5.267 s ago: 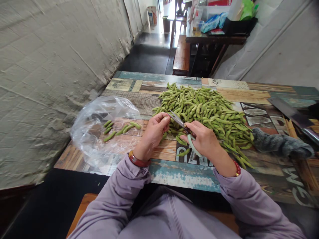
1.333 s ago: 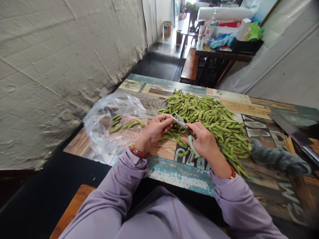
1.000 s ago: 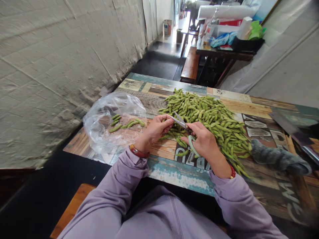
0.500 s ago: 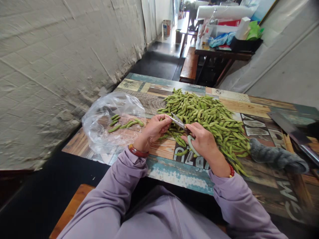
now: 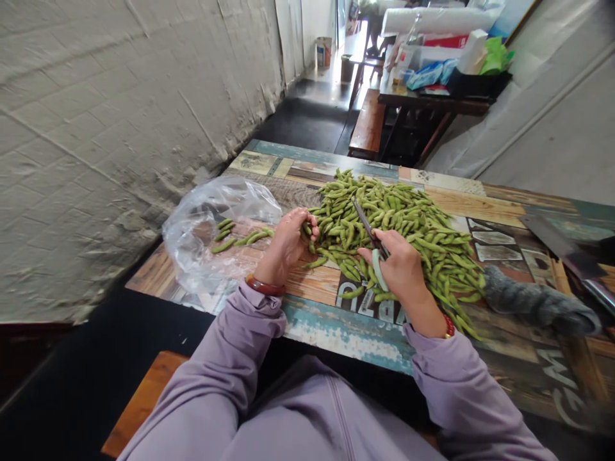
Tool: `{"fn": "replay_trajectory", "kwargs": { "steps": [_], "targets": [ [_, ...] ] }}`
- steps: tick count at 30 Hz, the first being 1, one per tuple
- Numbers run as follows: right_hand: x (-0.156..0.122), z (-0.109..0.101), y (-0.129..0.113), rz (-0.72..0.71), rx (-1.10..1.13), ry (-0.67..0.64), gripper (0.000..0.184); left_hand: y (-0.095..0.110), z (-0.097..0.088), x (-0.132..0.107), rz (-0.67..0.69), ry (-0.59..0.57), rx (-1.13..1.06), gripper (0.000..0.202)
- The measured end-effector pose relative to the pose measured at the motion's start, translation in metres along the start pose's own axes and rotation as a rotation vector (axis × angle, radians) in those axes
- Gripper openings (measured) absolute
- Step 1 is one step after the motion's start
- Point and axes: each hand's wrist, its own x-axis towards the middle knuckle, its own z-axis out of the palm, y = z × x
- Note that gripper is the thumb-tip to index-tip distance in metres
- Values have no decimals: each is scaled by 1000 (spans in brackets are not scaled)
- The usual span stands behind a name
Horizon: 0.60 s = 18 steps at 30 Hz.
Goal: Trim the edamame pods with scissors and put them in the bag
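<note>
A big heap of green edamame pods [image 5: 394, 221] lies on the patterned wooden table [image 5: 346, 330]. My right hand [image 5: 400, 267] grips pale-handled scissors [image 5: 372, 246], blades closed and pointing away over the heap. My left hand [image 5: 288, 243] is curled at the heap's left edge, its fingers pinched on an edamame pod [image 5: 307, 232]. A clear plastic bag [image 5: 216, 224] lies to the left with several pods [image 5: 243, 238] on it.
A grey cloth [image 5: 538, 306] lies at the right beside the heap, and a dark flat object [image 5: 562, 246] sits at the far right edge. A rough white wall runs along the left. A bench [image 5: 368, 125] and a cluttered table [image 5: 432, 96] stand behind.
My hands have come apart. The scissors swung from pointing left at my left hand's pod to pointing away over the heap, and my left hand moved toward the heap's edge.
</note>
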Motion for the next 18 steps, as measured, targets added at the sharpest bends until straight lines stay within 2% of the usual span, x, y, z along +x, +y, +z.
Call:
{"fn": "replay_trajectory", "kwargs": {
  "steps": [3, 8, 10, 14, 18],
  "targets": [
    [0, 0, -2, -15, 2, -8, 29, -6, -2, 1, 32, -28, 226, 11],
    [-2, -1, -7, -32, -6, -18, 29, -18, -3, 4, 273, 56, 853, 18],
    [-2, -1, -8, -30, -7, -20, 27, -22, -4, 6, 328, 43, 1040, 21],
    [-1, -2, -9, -37, -11, -28, 26, -24, -7, 7, 365, -6, 1222, 23],
    [-2, -2, -8, -41, -23, -28, 27, -21, -10, 7, 413, 19, 1216, 23]
  ]
}}
